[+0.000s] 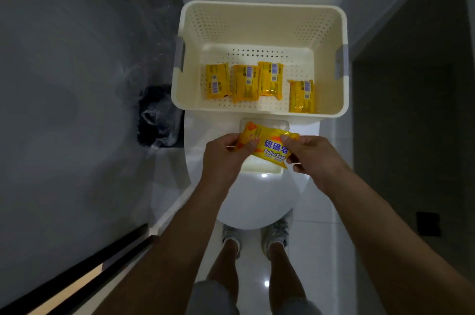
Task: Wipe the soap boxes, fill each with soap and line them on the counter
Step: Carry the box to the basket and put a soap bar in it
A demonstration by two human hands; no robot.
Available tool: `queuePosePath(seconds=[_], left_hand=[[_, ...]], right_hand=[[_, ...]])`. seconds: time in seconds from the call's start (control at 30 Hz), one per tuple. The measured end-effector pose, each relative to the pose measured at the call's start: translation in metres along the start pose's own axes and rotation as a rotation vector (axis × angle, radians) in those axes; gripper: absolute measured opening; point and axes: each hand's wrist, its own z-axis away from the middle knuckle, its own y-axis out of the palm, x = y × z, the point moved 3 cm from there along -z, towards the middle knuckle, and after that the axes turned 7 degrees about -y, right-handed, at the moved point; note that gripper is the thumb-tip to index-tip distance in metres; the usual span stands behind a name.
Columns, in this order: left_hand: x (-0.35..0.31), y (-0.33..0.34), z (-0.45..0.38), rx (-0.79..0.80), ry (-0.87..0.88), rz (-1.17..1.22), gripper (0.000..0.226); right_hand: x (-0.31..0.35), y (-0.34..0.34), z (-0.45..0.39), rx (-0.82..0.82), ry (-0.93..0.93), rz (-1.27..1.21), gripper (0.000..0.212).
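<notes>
Soap: you hold one yellow wrapped bar point(267, 146) face up, its label reading "Sulfur Soap", just above the soap box and in front of the basket.
Left hand: your left hand point(226, 158) pinches the bar's left end, thumb on top and fingers curled under the wrapper.
Right hand: your right hand point(312, 156) pinches the right end, thumb and forefinger on the wrapper's edge — the other fingers curl below it.
Soap box: a pale box point(264, 167) lies open on the toilet lid point(257, 201) right under the bar; its clear lid point(264, 123) stands up behind, against the basket's near wall.
Basket: a cream perforated basket point(262, 10) sits on the toilet, beyond your hands.
Spare bars: four more yellow bars point(270, 81) lie on the basket floor, barcode side up — three close together at the left and middle, two of them overlapping, and one apart at the right near the front wall.
Bin: a dark bin with a plastic liner point(160, 117) stands on the floor left of the toilet.
Feet: your shoes point(276, 233) stand on white tiles just before the bowl.
</notes>
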Motion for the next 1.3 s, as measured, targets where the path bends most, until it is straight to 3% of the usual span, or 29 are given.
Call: queuePosePath(seconds=[0.17,0.43,0.53,0.73,1.3], left_hand=[[0.034,0.004,-0.011,-0.093,-0.005,-0.192,0.03],[0.063,0.016,-0.032,-0.206,-0.042,-0.403,0.017],[0.065,0.019,-0.037,-0.218,-0.029,-0.483,0.018],[0.065,0.021,-0.04,-0.258,-0.015,-0.626,0.02],[0.068,0.023,-0.05,-0.221,0.028,-0.679,0.019]], right_hand=[[-0.036,0.007,-0.017,-0.092,0.083,0.049,0.022],[-0.066,0.017,-0.036,-0.184,-0.016,0.272,0.021],[-0.072,0.019,-0.043,-0.195,-0.059,0.419,0.003],[-0.07,0.023,-0.048,-0.21,-0.102,0.629,0.016],[-0.071,0.031,-0.062,-0.238,-0.194,0.766,0.01]])
